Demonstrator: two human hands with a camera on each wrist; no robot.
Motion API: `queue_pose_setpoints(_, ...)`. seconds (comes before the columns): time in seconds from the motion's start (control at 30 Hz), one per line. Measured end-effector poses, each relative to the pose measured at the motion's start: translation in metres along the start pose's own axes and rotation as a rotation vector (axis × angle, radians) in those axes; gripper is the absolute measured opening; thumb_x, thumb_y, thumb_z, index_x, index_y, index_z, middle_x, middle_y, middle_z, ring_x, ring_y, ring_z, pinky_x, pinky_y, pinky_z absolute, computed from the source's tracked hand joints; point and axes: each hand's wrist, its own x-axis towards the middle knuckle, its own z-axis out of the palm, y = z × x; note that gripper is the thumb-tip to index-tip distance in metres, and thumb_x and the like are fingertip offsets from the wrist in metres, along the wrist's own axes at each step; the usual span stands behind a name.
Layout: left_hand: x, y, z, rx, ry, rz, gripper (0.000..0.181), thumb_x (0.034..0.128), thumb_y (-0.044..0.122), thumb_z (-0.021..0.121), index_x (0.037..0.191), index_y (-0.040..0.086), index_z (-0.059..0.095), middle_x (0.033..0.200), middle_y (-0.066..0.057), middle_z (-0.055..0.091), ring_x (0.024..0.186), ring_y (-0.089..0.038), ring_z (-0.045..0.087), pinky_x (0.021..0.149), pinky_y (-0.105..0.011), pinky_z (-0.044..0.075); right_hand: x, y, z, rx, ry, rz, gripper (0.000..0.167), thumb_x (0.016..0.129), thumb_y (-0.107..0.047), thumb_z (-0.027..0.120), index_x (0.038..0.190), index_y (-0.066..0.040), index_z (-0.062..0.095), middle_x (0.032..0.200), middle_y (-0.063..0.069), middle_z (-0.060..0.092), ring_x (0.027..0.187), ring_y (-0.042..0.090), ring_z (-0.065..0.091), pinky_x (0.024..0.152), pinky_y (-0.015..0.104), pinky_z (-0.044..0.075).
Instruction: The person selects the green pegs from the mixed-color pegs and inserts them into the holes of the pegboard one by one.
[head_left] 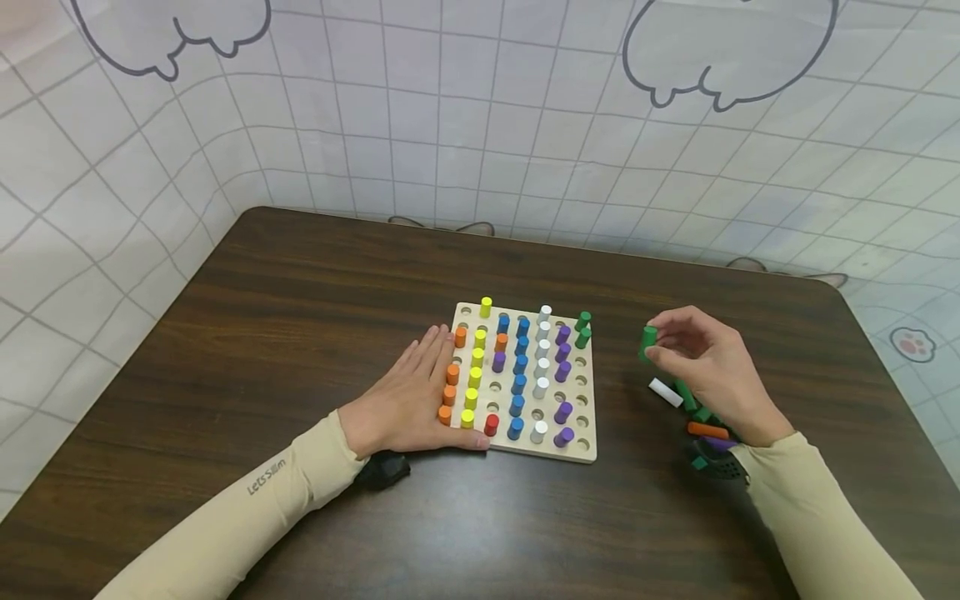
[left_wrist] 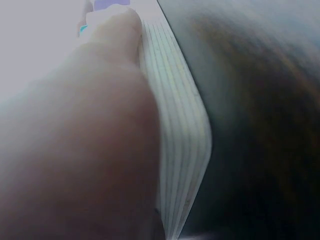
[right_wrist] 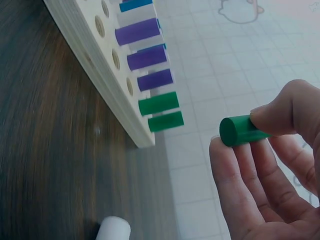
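Observation:
A square wooden pegboard (head_left: 589, 454) lies on the table, with columns of orange, yellow, blue, white and purple pegs. Two green pegs (head_left: 582, 337) stand at its far right corner, and a red peg (head_left: 491, 425) is near the front edge. My left hand (head_left: 408, 408) rests flat along the board's left side, thumb stretched along the front edge. To the right of the board, my right hand (head_left: 712, 367) pinches a green peg (right_wrist: 242, 131) between thumb and fingers, raised off the table. In the left wrist view the hand (left_wrist: 85, 150) hides most of the board.
Under and beside the right hand lie loose pegs, among them a white peg (head_left: 666, 392), an orange peg (head_left: 707, 430) and green ones (head_left: 686, 395). The brown table (head_left: 300, 292) meets a grid-patterned wall covering (head_left: 420, 125) at the back.

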Motion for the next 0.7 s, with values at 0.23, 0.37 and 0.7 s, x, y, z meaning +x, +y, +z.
queue_pose_setpoints(0.23,0.000,-0.001,0.001,0.005,0.000,-0.002,0.137,0.0759,0.085,0.063,0.166,0.006,-0.002,0.177,-0.011,-0.006,0.166,-0.030,-0.001,0.135,-0.051,0.009,0.005,-0.004,0.008,0.030,-0.010,-0.044,0.028,0.096,-0.014,0.074,0.121,-0.011,0.064,0.104,-0.011,0.067,0.094,0.004,0.067,0.078,0.014,0.056)
queue_pose_setpoints(0.37,0.000,-0.001,0.001,0.007,0.002,-0.001,0.137,0.0756,0.085,0.064,0.166,0.006,-0.002,0.177,-0.011,-0.007,0.166,-0.030,-0.002,0.135,-0.051,0.009,0.007,-0.005,0.011,0.034,-0.008,-0.052,0.027,0.096,-0.013,0.075,0.121,-0.011,0.064,0.103,-0.011,0.068,0.092,0.005,0.068,0.075,0.015,0.057)
queue_pose_setpoints(0.7,-0.001,0.000,0.000,0.007,0.001,0.000,0.137,0.0752,0.085,0.064,0.167,0.006,-0.002,0.177,-0.010,-0.006,0.166,-0.030,-0.001,0.135,-0.051,0.010,0.014,-0.006,0.022,0.030,-0.033,-0.058,0.027,0.096,-0.013,0.074,0.121,-0.012,0.063,0.105,-0.008,0.066,0.093,0.004,0.068,0.080,0.013,0.057)
